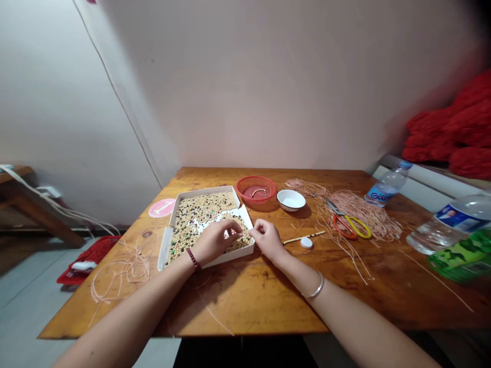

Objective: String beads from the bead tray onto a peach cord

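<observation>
A shallow white cardboard tray [164, 250] is filled with small cream beads, dark and green ones mixed in. Over the tray's right part, my left hand [219, 237] curls with thumb and forefinger pinched together; whatever lies between them is too small to make out. At the tray's right edge my right hand [267, 239] also pinches, its fingertips close to the left ones. Their contents cannot be seen. From beside the right hand a strand of threaded beads [305, 237] runs right along the table. A white round cap [306, 243] touches or lies just below that strand.
Behind the tray stand a red basket [255, 178] holding a beaded strand and a white bowl [291, 199]. Scissors [347, 225] lie on tangled pink cord [378, 217]. Bottles [387, 185] stand right. Loose cord [132, 266] and a pink number disc [161, 208] lie left.
</observation>
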A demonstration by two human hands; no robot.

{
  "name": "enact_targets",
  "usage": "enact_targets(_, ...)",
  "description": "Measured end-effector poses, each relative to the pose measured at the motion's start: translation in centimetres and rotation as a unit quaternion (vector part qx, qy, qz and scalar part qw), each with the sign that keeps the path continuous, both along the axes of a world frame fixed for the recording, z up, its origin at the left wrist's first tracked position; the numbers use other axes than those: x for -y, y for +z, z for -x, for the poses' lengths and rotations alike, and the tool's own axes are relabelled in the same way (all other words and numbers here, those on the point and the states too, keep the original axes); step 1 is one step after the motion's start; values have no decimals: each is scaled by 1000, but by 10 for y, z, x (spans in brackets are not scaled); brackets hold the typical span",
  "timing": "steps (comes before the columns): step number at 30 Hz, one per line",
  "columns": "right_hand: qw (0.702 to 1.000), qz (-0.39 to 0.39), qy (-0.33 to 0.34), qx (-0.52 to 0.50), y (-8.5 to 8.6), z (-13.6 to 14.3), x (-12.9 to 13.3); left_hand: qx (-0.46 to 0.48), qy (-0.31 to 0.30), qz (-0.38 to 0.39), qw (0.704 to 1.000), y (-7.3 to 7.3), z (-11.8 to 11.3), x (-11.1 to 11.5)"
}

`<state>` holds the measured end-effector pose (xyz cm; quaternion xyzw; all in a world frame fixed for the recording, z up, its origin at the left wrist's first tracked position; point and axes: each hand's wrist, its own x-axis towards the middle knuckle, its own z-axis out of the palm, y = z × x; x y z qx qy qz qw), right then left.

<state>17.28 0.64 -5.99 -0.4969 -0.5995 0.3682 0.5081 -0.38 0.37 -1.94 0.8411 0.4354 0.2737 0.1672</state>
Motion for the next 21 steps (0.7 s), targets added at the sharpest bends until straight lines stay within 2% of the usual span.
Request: enact_targets(21, 1000, 10, 7, 25, -4, 10, -5, -17, 4, 14, 1000, 4, 4, 1)
